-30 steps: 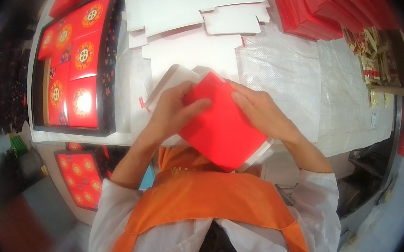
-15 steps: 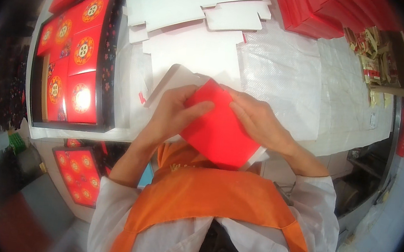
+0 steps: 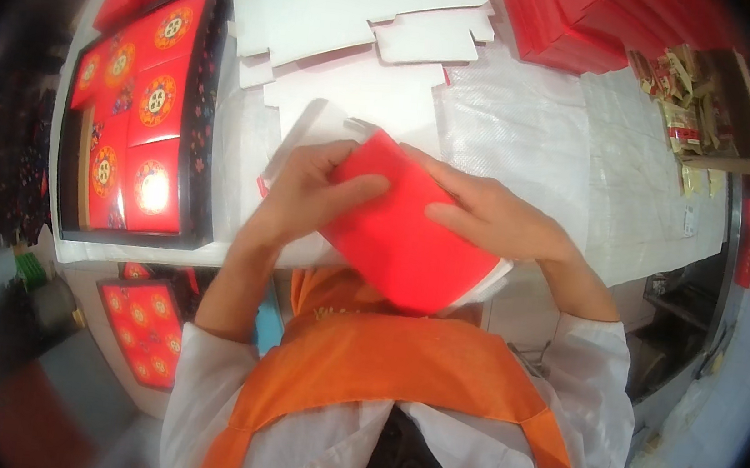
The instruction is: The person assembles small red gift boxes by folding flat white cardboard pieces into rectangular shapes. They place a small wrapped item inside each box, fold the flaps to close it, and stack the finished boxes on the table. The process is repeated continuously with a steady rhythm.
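Observation:
Between my two hands, over the table's near edge, is a red cardboard carton (image 3: pixel 412 233) with white showing at its lower right edge. My left hand (image 3: pixel 311 193) grips its left side, the thumb lying on the red face and the fingers mostly hidden behind. My right hand (image 3: pixel 497 218) holds the upper right side, its thumb on the red face and its fingers along the edge. Beyond the left hand a pale flap or sheet (image 3: pixel 298 135) sticks out; whether it belongs to the carton I cannot tell.
Flat white carton blanks (image 3: pixel 334 10) lie stacked ahead. To the left, a dark patterned tray (image 3: pixel 206 125) holds red boxes with round orange designs. Red cartons (image 3: pixel 566 26) are piled at the far right, near an open brown box (image 3: pixel 740 108) of small packets.
The carton has shifted slightly left and turned a little. My left hand has moved left with it, and the right thumb and fingers are farther apart.

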Demonstrator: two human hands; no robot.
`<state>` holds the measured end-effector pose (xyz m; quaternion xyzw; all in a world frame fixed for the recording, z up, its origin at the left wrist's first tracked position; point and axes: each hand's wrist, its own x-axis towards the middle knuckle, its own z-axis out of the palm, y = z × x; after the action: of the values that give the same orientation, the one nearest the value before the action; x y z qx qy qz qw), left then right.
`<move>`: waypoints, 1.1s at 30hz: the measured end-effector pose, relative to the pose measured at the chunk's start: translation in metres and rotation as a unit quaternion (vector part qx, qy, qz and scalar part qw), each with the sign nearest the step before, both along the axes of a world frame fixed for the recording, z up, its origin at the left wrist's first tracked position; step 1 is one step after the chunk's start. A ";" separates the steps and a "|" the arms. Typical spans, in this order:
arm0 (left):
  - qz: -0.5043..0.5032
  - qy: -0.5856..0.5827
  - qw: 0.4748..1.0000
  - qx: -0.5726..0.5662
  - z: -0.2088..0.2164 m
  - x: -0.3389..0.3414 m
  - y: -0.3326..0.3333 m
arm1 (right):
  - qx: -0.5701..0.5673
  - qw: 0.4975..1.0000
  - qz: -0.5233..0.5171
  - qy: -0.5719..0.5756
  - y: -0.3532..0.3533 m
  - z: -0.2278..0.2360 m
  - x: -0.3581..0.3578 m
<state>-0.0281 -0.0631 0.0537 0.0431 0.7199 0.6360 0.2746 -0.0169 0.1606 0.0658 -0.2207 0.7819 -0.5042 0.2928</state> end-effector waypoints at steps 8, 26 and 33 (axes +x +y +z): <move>0.123 0.524 0.815 -0.215 0.034 -0.049 0.001 | -0.118 0.981 -0.151 -0.037 -0.007 -0.021 -0.002; 0.298 -0.017 0.888 0.350 -0.013 0.018 0.057 | -0.324 0.906 -0.272 0.013 -0.062 -0.025 -0.013; 0.337 -0.030 0.866 0.369 -0.015 0.020 0.058 | -0.344 0.876 -0.303 -0.149 -0.057 -0.027 -0.010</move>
<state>-0.0086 -0.0053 0.0389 -0.1230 0.3944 0.9102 0.0293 -0.0270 0.1032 0.0392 0.0175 0.5352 -0.8322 0.1442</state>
